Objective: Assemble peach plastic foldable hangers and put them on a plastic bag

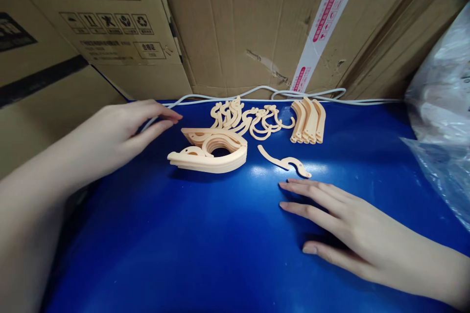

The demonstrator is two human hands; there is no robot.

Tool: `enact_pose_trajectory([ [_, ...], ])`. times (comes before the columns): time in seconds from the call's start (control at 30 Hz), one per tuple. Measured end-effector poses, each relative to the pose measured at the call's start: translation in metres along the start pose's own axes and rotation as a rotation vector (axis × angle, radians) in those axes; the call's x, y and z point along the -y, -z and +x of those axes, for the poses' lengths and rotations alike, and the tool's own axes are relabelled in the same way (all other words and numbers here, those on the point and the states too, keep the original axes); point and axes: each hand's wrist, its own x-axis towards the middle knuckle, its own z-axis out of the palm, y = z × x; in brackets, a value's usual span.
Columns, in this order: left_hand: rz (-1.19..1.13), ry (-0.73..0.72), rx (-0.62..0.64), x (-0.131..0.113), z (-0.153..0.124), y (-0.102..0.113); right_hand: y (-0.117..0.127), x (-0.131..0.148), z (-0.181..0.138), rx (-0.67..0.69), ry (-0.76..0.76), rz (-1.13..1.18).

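One loose beige piece (283, 163), "2.3(KG)" carton (103, 32)

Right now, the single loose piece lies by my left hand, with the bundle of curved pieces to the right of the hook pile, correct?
Not quite: the head view shows the single loose piece by your right hand, not your left hand. The bundle of curved pieces is indeed to the right of the hook pile.

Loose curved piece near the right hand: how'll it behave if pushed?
The curved piece likely slides: the blue surface looks glossy. Probably light, being slender. Its hooked outline may make it swivel.
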Motion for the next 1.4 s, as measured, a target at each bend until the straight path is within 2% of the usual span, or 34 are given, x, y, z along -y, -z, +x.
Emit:
enact_pose_trajectory([
  [0.13, -0.032, 0.068, 0.104, -0.001, -0.011, 0.013, -0.001, 0.0, -0.001, -0.021, -0.006, 0.017],
  [0.3, -0.038, 0.108, 0.276, 0.003, -0.015, 0.003, -0.001, 0.001, -0.001, -0.019, 0.011, -0.009],
  [0.57, -0.084, 0.014, 0.394, 0.004, -0.013, -0.007, -0.001, 0.001, -0.001, -0.017, 0.013, -0.016],
  [1.4, -0.06, -0.041, 0.409, 0.004, -0.013, -0.017, 0.001, 0.002, 0.001, 0.004, 0.035, -0.076],
])
